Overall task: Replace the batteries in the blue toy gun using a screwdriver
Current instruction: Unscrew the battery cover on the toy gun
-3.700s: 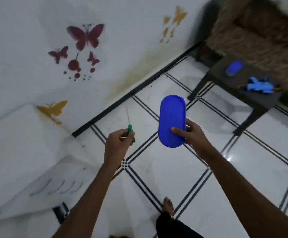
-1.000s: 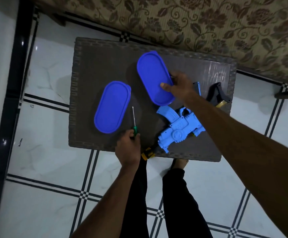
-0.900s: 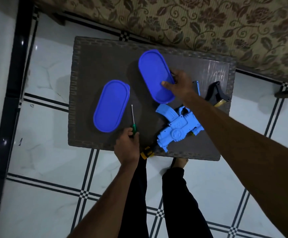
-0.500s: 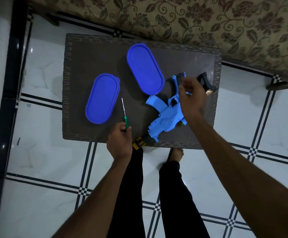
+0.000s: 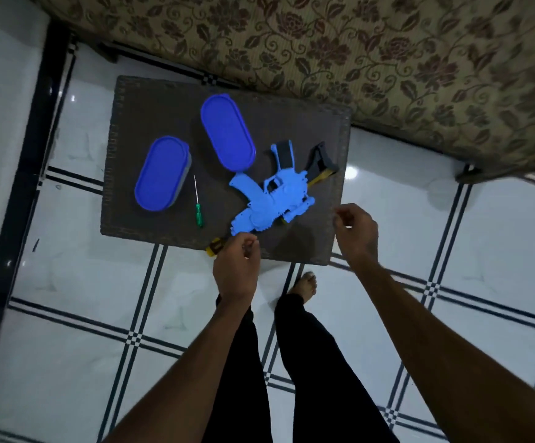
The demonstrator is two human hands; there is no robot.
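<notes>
Gun point(image 5: 267, 199): lies flat on the table point(image 5: 151, 100), near its front right part, muzzle end at the front edge.
Handling: likely light, stiff, hollow plastic; best held round the body, not the thin black stock, so it stays put under the screwdriver.
Screwdriver point(image 5: 198, 203): one, green-handled, free on the table between the gun and the left box; thin shaft, likely rolls.
Boxes: two blue oval ones point(image 5: 161, 174) point(image 5: 228, 131), lids on.
Left hand point(image 5: 236, 270): above the front edge, just beside the muzzle, fingers loosely curled, empty.
Right hand point(image 5: 355, 233): at the right front corner, fingers loose, empty.
Batteries: none in sight.
</notes>
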